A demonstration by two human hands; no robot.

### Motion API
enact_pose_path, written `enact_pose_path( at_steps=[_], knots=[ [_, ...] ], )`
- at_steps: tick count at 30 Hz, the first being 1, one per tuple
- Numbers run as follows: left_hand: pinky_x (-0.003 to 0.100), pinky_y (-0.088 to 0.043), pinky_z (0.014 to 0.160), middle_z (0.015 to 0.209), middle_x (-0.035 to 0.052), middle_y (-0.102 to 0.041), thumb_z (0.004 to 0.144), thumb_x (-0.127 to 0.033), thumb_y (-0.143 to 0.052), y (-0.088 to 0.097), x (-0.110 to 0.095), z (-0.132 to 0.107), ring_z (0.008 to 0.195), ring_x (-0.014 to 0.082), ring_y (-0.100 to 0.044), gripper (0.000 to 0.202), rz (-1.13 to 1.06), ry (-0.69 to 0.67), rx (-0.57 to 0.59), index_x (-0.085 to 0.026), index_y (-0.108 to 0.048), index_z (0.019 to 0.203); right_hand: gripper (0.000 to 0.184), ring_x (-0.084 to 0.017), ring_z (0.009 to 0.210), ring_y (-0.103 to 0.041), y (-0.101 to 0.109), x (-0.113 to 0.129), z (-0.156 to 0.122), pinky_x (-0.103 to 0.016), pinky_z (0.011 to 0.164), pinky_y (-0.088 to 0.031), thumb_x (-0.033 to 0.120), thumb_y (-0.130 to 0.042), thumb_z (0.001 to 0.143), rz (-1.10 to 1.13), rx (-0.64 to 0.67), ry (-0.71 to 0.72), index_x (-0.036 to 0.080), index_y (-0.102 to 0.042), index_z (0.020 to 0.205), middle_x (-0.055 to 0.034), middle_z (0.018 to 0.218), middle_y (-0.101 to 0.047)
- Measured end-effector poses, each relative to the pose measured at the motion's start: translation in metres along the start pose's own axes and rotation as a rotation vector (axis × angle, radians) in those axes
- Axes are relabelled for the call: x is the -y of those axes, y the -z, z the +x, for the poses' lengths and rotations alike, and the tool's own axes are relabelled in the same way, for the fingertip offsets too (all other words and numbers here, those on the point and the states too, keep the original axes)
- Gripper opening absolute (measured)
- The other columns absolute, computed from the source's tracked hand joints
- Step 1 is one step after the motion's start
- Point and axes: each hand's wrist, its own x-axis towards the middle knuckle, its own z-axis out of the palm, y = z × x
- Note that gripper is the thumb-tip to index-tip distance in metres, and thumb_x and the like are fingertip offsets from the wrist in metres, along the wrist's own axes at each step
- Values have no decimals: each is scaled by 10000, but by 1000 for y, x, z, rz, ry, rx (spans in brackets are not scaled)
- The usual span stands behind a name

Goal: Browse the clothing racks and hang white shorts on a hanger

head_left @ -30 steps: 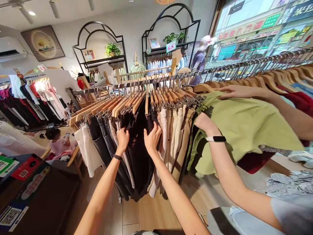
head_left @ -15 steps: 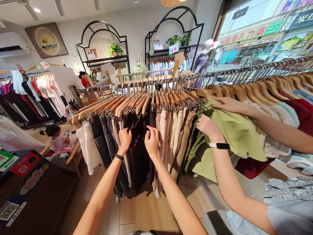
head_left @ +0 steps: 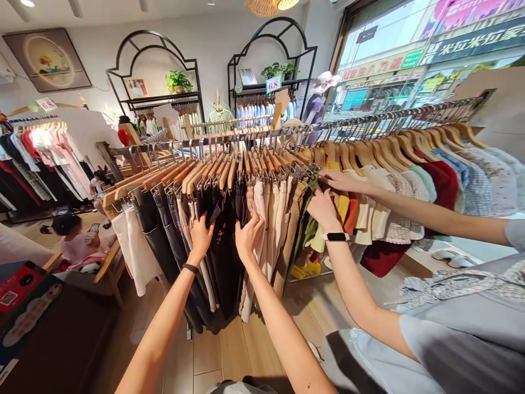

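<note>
We are holding black pants (head_left: 223,257), left hand (head_left: 200,236) and right hand (head_left: 247,236) both pinched on cloth (other person's hand (head_left: 325,209) close by); spreading slowly, not tugging off clips (head_left: 177,189)

My left forearm (head_left: 164,328) and right forearm (head_left: 283,334) rise bare from the bottom edge, converging, the hands close side by side. My left hand (head_left: 200,236) is curled tight, knuckles toward me. My right hand (head_left: 248,236) points its bent fingers upward, but I cannot make out its grip.
</note>
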Motion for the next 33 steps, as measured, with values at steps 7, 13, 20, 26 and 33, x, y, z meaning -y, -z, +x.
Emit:
enact_pose_path(
  at_steps=[7,13,20,26,33],
  knots=[
    [441,-506,949,1353,265,-458,921,-450,-550,-21,0,-27,1229,334,-555,695,-11,-150,-31,-122,-333,1493,408,-264,1012,-662,-11,-3,-21,-397,857,-544,182,-371,913,139,302,9,102,-571,1260,-182,1146,-671],
    [437,-548,907,1455,290,-373,877,-357,-617,-57,10,-58,1252,364,-548,693,76,-94,60,-141,-372,1488,420,-266,1019,-681,-14,-4,-36,-372,823,-559,144,-397,915,35,357,-3,110,-545,1306,-182,1217,-659],
    [352,-562,827,1305,239,-547,901,-88,-430,-94,55,-107,1058,259,-653,502,190,-110,316,-105,-468,1401,385,-291,924,-720,-20,-38,-70,-322,735,-546,67,-418,922,-209,642,-247,14,-553,1279,-238,978,-712],
    [292,-518,820,1004,137,-701,956,-116,-360,-110,88,-124,949,214,-674,314,134,2,643,-99,-599,1159,340,-280,892,-727,-22,-59,-104,-290,709,-536,52,-356,953,-213,782,-260,51,-665,1095,-236,903,-718],
    [271,-494,781,992,124,-729,960,-132,-364,-119,110,-144,933,212,-700,277,102,83,743,-130,-641,974,415,-242,991,-707,-10,-67,-139,-289,801,-534,85,-314,972,-231,830,-263,145,-614,1253,-161,1079,-714]
  ],
)
